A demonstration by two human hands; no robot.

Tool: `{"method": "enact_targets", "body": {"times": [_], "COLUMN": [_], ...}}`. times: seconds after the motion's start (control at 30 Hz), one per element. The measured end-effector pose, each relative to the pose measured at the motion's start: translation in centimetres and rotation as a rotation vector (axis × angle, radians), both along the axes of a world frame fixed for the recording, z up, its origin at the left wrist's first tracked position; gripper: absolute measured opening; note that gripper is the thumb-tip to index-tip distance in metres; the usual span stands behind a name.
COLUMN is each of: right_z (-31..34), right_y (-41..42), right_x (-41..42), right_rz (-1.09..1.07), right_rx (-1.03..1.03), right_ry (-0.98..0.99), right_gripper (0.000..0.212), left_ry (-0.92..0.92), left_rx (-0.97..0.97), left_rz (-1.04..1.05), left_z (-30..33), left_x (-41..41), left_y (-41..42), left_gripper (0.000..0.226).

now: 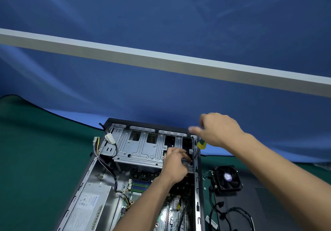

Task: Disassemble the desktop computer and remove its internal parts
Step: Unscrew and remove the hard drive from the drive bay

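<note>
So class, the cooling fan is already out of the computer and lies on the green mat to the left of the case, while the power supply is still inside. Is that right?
One slip: the head view shows the cooling fan lying to the right of the case, on a dark panel, not on the left. The power supply is indeed still inside.

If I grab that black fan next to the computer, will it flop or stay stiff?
The fan would probably stay stiff: its square frame looks like hard plastic. It seems light, being mostly open blades. Its thin wires would likely dangle and might snag.
</note>
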State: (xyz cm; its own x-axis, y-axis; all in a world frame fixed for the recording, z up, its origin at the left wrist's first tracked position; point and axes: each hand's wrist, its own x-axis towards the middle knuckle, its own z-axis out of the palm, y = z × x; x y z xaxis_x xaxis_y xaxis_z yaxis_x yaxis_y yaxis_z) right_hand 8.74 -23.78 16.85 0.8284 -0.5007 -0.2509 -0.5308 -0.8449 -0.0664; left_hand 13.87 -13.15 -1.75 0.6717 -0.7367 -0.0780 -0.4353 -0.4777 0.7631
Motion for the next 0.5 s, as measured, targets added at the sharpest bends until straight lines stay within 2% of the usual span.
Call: {"method": "enact_targets", "body": {"times": [0.03,0.1,0.17,0.27,0.33,0.4,0.5], "right_z": [-0.23,-0.20,0.03,-0.22,-0.27,0.06,-0.15], "right_y": [-0.07,-0.08,0.01,-0.13,-0.33,-0.22,0.16], "right_x": [0.00,0.00,-0.04,-0.23,-0.22,-0.24,-0.51], "right_rz": [-0.001,0.002,0.004,-0.021,-0.004,-0.013,-0.015], "right_rx": [-0.031,0.051,0.110,-0.013,0.097,0.192,-0.022], "right_ry": [-0.026,-0.051,-0.027,-0.028,-0.056,-0.032,-0.002], "right_gripper": [0.022,0.011,0.023,0.019,0.013,0.024,0.021], "left_ry": [0.000,-0.008,-0.007,-0.004,-0.013,-0.024,-0.028], "left_rx": [0.001,-0.002,-0.003,0.000,0.002,0.006,0.009], "left_rz": [-0.004,-0.021,-0.019,-0.005,-0.016,-0.018,-0.004], "left_z": [0.01,0.09,0.13,-0.01,0.05,0.08,0.01], "left_x": [-0.04,-0.09,-0.07,-0.02,-0.03,-0.04,-0.05], "left_y": [0.00,-0.02,-0.03,-0.04,-0.07,-0.12,-0.14], "left_gripper": [0.025,0.024,0.024,0.022,0.020,0.019,0.018]}}
